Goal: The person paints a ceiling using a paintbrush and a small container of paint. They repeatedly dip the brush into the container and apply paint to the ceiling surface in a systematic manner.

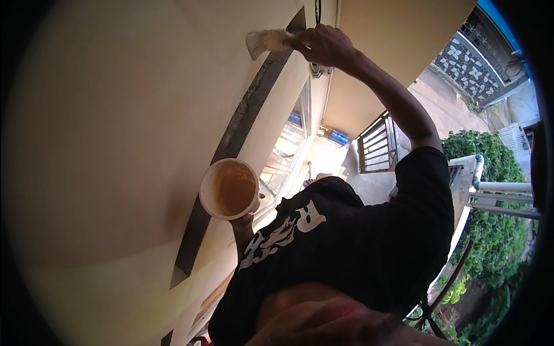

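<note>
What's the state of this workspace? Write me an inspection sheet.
Surface: cream painted wall, crossed by a long rough dark-grey strip.
Job's things: wide pale-bristled brush; white round plastic-looking bucket, tan inside.
Clutter: nothing seen near the hands.
Hands: right hand closed around the brush handle; left hand holding the bucket.
Cables: thin black cable-like line near the right hand.
Surroundings: dark barred metal-looking panel; green leafy shrubs.

The outside of a home, seemingly: glazed window, barred metal grille, leafy shrubs (and a white-patterned wall beyond).
</note>
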Available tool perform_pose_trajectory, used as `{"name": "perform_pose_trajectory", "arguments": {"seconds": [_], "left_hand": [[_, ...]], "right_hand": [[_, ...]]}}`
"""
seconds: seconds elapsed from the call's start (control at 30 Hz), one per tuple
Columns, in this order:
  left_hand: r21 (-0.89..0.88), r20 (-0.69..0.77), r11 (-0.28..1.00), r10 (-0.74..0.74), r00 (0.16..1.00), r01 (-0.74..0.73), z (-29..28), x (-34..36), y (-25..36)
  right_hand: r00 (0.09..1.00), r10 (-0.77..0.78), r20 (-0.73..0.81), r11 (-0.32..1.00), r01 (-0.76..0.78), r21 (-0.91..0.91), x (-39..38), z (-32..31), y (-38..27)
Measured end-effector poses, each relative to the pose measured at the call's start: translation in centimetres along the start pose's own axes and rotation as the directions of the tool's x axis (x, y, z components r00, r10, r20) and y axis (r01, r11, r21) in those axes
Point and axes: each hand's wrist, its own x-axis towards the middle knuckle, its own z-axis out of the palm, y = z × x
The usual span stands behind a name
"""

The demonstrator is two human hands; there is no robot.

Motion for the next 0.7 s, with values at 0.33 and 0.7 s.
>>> {"name": "perform_pose_trajectory", "arguments": {"seconds": [0.33,0.7], "left_hand": [[-0.006,-0.018,1.000,0.024,1.000,-0.024,0.2,-2.5,0.9],[-0.043,-0.009,0.997,0.066,0.998,-0.067,-0.1,-2.1,0.4]], "right_hand": [[0.981,0.153,-0.121,0.986,-0.159,-0.041,1.6,-1.6,-1.1],[0.999,0.034,-0.021,0.982,-0.037,-0.184,3.9,-2.1,-0.3]]}}
